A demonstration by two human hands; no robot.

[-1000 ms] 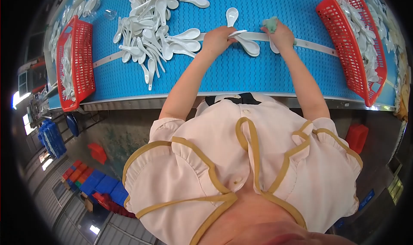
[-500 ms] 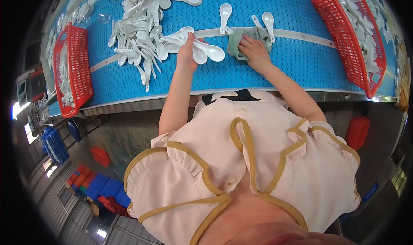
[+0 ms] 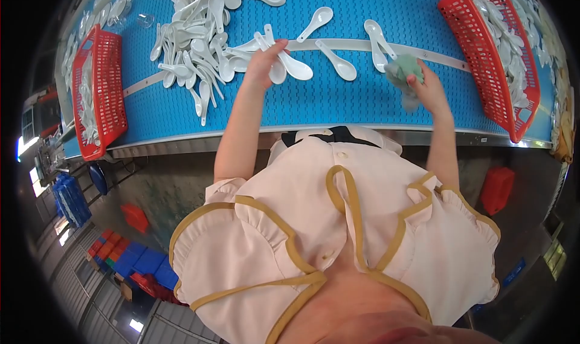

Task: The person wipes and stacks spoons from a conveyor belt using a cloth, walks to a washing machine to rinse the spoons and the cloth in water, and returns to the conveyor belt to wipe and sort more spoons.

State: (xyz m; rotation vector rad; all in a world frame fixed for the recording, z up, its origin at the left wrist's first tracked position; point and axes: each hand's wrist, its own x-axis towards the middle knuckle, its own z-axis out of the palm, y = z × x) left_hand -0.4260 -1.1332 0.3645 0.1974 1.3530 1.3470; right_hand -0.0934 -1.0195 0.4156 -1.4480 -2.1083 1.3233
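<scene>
My left hand is closed around a few white spoons, whose bowls stick out to its right. In my right hand is a crumpled grey-green cloth, lifted near the front of the belt. Between the hands, white spoons lie apart: one slanting spoon farther back and another spoon closer to me. Left of the cloth, a pair of spoons lies together, partly overlapping. A heap of white spoons spreads just beyond and left of my left hand.
Everything lies on a blue textured conveyor belt crossed by a pale strip. Red baskets with white spoons stand at both ends, a left basket and a right basket. A clear glass lies at the far left.
My right hand has moved right with the cloth, off the belt's middle. Spoons near it now lie differently, and one shows where the cloth was. My left hand still holds spoons.
</scene>
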